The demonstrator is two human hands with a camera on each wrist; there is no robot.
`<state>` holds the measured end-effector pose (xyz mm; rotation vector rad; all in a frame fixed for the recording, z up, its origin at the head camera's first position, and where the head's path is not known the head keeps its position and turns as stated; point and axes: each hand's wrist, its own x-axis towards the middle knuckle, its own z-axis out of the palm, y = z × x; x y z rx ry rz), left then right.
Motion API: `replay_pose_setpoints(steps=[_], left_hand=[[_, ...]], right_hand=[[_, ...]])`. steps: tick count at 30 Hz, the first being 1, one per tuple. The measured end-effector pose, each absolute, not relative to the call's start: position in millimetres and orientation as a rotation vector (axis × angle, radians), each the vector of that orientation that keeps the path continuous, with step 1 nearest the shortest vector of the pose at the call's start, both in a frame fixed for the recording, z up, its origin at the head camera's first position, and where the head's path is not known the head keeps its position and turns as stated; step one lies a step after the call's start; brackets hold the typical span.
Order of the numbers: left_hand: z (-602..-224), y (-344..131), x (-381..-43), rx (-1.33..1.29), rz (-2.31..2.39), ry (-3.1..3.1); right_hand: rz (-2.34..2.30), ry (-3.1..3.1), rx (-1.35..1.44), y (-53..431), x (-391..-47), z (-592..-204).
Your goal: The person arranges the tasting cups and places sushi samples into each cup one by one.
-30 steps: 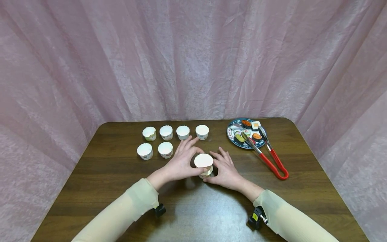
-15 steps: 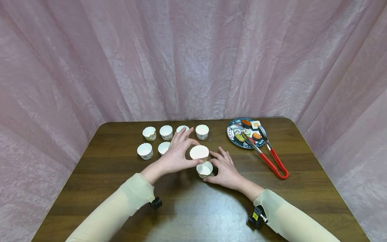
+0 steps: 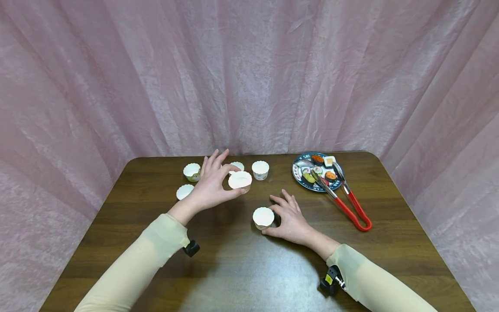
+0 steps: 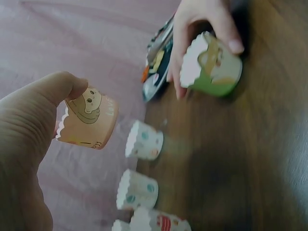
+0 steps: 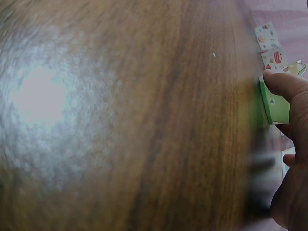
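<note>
Above the wooden table (image 3: 241, 268), left hand (image 3: 208, 186) in the air, pinching a peach paper cup (image 3: 240, 180) between thumb and index finger, remaining fingers fanned up and away from it. Left arm reaches forward from the lower left, sleeve down to the wrist. Cup clear of the tabletop, mouth up, cartoon print showing in the left wrist view.

Right hand (image 3: 290, 222) low by the tabletop, thumb on near side and index finger on far side of a green paper cup (image 3: 263, 218), gripping it upright on the table; other fingers stretch forward, spread. Right forearm comes in from the lower right. Hands well apart, each on its own cup.

Behind left hand, a partly hidden white cup (image 3: 237, 166); just right of that, another white cup (image 3: 260, 170) in full view. Green-and-white cup (image 3: 192, 172) at far left. Plate (image 3: 295, 173) of sushi pieces back right, red-handled tongs (image 3: 347, 212) lying across its edge
</note>
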<state>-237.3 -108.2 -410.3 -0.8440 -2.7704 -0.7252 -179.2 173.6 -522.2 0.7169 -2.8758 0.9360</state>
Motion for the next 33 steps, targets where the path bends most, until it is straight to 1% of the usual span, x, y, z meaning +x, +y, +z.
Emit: replay_pose_setpoints(steps=[5,9,15,21,33], left_hand=[[-412.0,-117.4,-245.8,-0.759,-0.710,-2.807],[-421.6,-120.4,-249.6,-0.725,-0.659,-2.854],[-444.5,-120.4,-253.0,-0.751,-0.533,-2.906],[-460.8,-117.4,-257.7,-0.779,-0.511,-2.929],[-470.7,-119.1,-262.9,-0.756,-0.398,-2.954]], right_hand=[[0.937,-2.891,0.705,173.1,-178.8,-521.3],[0.941,-2.877,0.709,172.8,-178.1,-521.1],[0.950,-2.881,0.706,172.4,-177.1,-520.9],[0.972,-2.883,0.699,172.2,-176.4,-520.0],[0.981,-2.880,0.695,171.0,-176.6,-518.3]])
